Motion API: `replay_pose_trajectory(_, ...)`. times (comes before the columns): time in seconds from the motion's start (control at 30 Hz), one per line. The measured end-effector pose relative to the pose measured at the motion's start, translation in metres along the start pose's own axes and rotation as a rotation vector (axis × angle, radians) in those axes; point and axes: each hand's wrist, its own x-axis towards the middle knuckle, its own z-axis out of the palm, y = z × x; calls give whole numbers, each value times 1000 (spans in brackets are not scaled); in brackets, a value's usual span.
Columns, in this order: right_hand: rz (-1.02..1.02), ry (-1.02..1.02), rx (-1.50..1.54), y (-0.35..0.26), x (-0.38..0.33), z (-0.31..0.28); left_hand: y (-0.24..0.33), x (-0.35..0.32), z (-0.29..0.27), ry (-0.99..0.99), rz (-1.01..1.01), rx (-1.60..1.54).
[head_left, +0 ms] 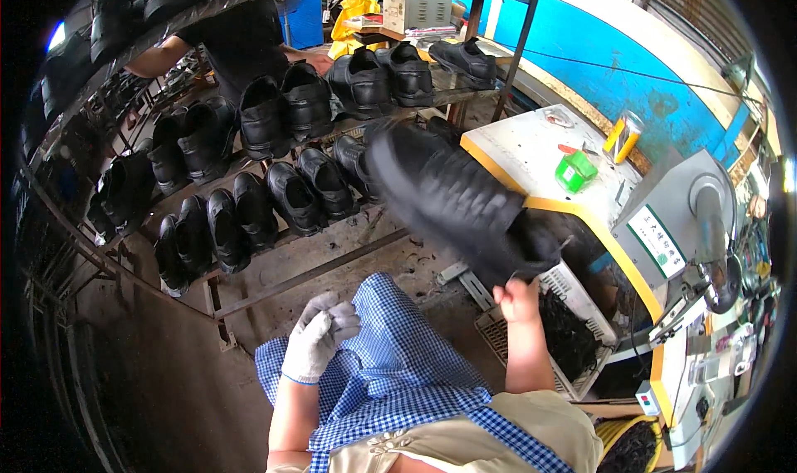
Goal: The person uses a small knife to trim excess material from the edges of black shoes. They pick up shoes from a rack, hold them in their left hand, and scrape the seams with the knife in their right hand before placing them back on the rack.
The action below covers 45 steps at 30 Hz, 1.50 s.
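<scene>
Two tiers of black shoes (249, 166) on metal rack (332, 265) at left. Left hand (318, 338), white-gloved, loosely curled over blue checked apron (390, 373), gripping nothing. Right hand (516, 299), bare, clamped on heel of black shoe (452, 199), raised mid-air above white crate (573, 290).

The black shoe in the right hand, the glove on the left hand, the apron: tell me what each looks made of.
Black shoe: matte black leather or imitation, with stitched ridges; motion blur leaves it open.
Glove on the left hand: knitted cotton-like fabric, off-white, soft folds.
Apron: thin woven cloth, blue-and-white check, creased.
The right hand is bare.
</scene>
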Motion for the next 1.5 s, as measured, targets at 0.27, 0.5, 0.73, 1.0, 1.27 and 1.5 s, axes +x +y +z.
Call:
replay_pose_trajectory(0.27,-520,152,-466,-6,164,70,-17,-51,-48,335,20,-41)
replay_pose_trajectory(0.5,-558,20,-634,27,311,76,-35,-85,-87,414,123,-141)
replay_pose_trajectory(0.73,-184,-2,-618,40,371,105,-7,-95,-80,583,155,-5)
replay_pose_trajectory(1.0,-581,168,-758,59,386,92,135,-116,-41,666,373,612)
replay_pose_trajectory(1.27,-419,-285,-617,186,149,93,328,-113,12,718,942,1314)
replay_pose_trajectory(1.5,-78,-682,-1078,299,-10,53,509,-54,76,1300,1466,2538)
